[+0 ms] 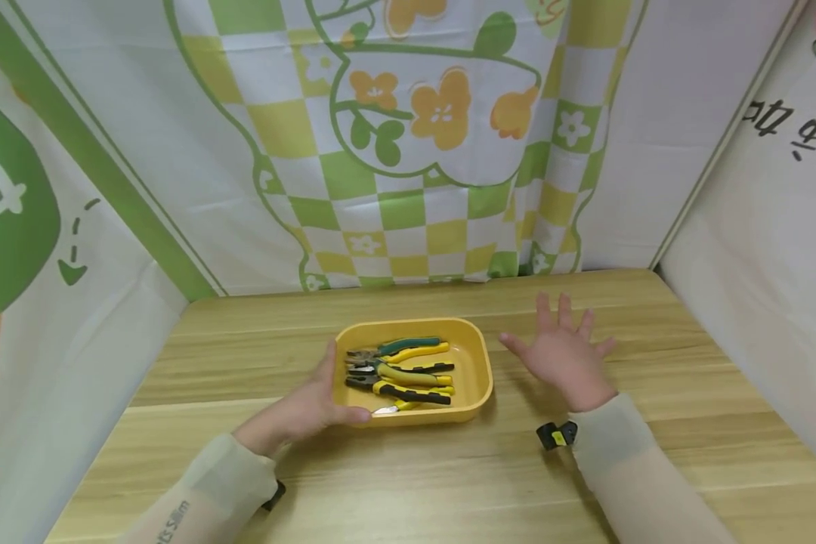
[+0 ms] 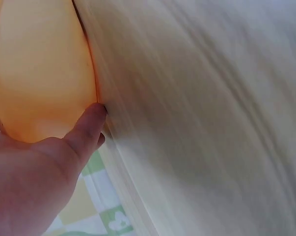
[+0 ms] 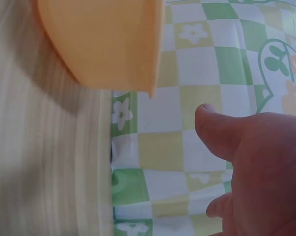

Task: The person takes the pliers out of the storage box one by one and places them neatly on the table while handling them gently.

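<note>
A yellow plastic tray (image 1: 474,370) stands on the table with several pliers (image 1: 411,391) lying in it, their handles yellow, black and teal. My left hand (image 1: 309,404) holds the tray's left end, thumb along the front wall and fingers at the left side. In the left wrist view, a fingertip of the left hand (image 2: 44,167) meets the tray wall (image 2: 44,73) low down, close to the table. To the right of the tray, my right hand (image 1: 564,359) is apart from it, fingers spread and holding nothing. The right wrist view has its thumb (image 3: 219,128) pointing toward the tray's end (image 3: 103,49).
The wooden table (image 1: 408,483) carries the tray near its middle. A green and yellow checked curtain (image 1: 408,219) hangs along the back edge. White printed cloth walls (image 1: 122,325) close in both sides.
</note>
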Tool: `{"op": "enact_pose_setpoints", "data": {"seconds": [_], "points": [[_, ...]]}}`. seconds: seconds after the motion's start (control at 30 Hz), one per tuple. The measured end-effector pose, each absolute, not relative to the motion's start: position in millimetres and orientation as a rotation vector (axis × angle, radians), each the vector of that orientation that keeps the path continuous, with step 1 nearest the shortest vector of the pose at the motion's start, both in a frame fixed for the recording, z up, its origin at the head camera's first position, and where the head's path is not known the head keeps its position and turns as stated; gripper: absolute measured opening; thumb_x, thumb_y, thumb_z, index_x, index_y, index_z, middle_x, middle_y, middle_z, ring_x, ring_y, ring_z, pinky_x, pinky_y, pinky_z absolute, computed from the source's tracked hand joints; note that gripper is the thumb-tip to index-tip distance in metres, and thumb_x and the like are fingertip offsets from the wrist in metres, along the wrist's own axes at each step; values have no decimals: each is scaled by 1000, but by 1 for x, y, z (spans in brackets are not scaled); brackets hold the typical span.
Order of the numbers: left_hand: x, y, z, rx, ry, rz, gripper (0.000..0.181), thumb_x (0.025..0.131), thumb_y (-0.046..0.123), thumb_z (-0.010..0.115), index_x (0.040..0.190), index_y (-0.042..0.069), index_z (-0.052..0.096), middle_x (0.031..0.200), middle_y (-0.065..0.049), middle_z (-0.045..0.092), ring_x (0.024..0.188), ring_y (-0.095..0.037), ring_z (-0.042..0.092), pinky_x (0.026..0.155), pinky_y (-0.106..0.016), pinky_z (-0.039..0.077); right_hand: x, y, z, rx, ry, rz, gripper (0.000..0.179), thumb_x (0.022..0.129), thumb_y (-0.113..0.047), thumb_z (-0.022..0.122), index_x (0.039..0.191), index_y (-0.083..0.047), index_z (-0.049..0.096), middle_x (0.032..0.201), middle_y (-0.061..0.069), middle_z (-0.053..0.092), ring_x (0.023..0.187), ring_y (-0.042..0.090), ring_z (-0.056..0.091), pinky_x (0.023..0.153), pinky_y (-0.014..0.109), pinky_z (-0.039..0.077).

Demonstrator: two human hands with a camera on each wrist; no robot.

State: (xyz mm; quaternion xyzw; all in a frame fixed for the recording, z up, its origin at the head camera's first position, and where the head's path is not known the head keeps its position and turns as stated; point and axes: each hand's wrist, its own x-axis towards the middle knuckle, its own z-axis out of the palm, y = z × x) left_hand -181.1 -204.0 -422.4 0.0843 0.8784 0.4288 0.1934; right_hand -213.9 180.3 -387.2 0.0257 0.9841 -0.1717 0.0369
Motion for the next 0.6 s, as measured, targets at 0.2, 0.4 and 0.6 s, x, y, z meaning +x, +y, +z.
{"op": "enact_pose_setpoints", "data": {"seconds": [0.2,0.4,0.6], "points": [[-177,-192,-420,243,2467,1228,146,69,49,89,155,11,-22,162,-22,-12,147,-41,-1,116,-54,3,-217,187,-376,14,3049,-562,117,80,-91,26,161,-11,-3,161,26,-10,138,61,-11,91,86,-4],[-174,-180,-420,242,2474,1226,147,68,49,90,156,11,-22,162,-21,-11,147,-40,1,116,-52,3,-222,195,-363,-152,3057,-642,114,85,-85,32,160,-7,-4,162,27,-5,139,59,13,101,77,17],[-170,-172,-422,211,2487,1206,150,64,52,90,156,12,-20,162,-19,-10,147,-40,4,116,-51,5,-226,199,-350,-287,2988,-793,107,90,-77,43,160,-4,7,161,26,12,143,49,16,111,64,16]]}}
